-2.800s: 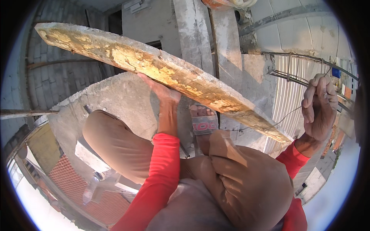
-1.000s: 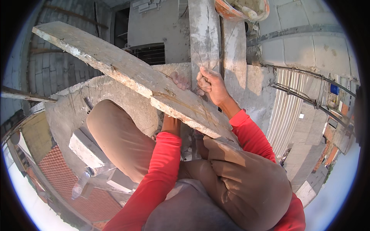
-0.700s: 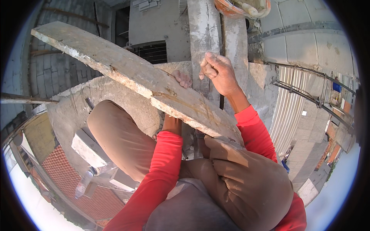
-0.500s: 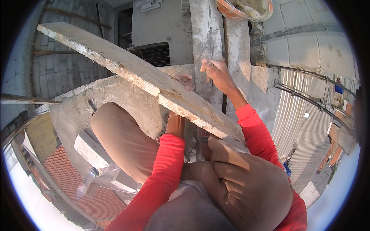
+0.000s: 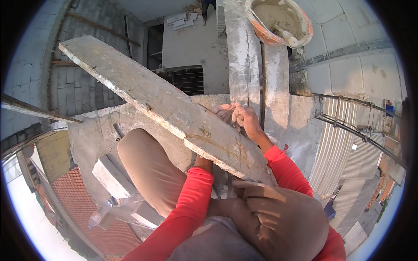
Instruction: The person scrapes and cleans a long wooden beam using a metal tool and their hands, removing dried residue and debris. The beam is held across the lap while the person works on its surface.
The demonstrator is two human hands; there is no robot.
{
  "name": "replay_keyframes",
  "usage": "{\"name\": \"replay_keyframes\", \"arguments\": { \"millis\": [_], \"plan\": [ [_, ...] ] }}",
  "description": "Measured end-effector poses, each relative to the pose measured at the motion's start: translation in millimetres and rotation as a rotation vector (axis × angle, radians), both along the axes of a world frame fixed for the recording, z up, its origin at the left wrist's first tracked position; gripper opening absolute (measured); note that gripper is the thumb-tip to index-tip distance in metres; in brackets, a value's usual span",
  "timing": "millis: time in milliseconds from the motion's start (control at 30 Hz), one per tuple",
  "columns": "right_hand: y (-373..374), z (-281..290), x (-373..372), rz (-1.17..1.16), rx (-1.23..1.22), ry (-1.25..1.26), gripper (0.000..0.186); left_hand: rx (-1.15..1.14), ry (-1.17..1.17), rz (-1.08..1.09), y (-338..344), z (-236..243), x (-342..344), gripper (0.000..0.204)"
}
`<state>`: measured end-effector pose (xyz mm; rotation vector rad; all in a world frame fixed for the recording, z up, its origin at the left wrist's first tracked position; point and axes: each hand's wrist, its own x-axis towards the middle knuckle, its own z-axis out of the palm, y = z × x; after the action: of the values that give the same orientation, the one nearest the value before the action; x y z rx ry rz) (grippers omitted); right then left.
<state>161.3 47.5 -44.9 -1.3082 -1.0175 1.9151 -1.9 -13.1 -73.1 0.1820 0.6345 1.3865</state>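
Note:
A long, rough-edged board [image 5: 165, 108], crusted with mortar, slants from the upper left down to my right knee. From beneath it my left forearm passes through, and my left hand [image 5: 224, 112] emerges at its far edge, fingers drawn together and partly hidden. My right hand [image 5: 247, 120] meets it there, its fingers closed in a pinch. The fingertips of both hands come together just beyond the board. A thin dark strand seems to run from them; it is too fine to follow, and what the left fingers hold cannot be made out.
An orange-rimmed bucket [image 5: 257, 34] of wet mortar, with a mortar-covered tool handle [image 5: 288, 38], stands at the upper right beside concrete beams [image 5: 238, 56]. Far below are a person's legs [image 5: 205, 12] and stacked blocks [image 5: 185, 22]. A pale block [image 5: 112, 177] and plastic bottle [image 5: 98, 215] lie left; rebar [image 5: 348, 125] projects right.
My right hand has come down and left to meet my left fingers; before, it was raised apart with a thin strand near it. The view has shifted, bringing more of the bucket into sight.

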Motion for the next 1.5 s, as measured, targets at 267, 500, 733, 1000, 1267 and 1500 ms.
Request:
{"name": "replay_keyframes", "arguments": {
  "millis": [267, 500, 733, 1000, 1267, 1500],
  "plan": [
    [15, 8, 6, 0.007, -0.170, -0.021, 0.069, 0.149, 0.020, -0.104, -5, -12, -10, 0.037],
    [23, 0, 12, -0.081, -0.226, 0.203, 0.070, 0.243, 0.015, -0.215, 5, -29, -15, 0.049],
    [32, 8, 22, -0.148, -0.254, 0.127, 0.068, 0.188, -0.028, -0.265, 2, -28, -32, 0.053],
    [28, 74, 29, 0.317, 0.024, -0.107, 0.070, -0.201, 0.361, -0.172, 2, 1, -33, 0.078],
    [31, 123, 40, 0.267, 0.210, -0.563, 0.103, -0.356, 0.431, 0.052, 15, 29, -17, 0.104],
    [67, 91, 54, 0.327, 0.153, -0.624, 0.101, -0.310, 0.480, -0.151, 5, 35, -19, 0.099]
  ]
}}
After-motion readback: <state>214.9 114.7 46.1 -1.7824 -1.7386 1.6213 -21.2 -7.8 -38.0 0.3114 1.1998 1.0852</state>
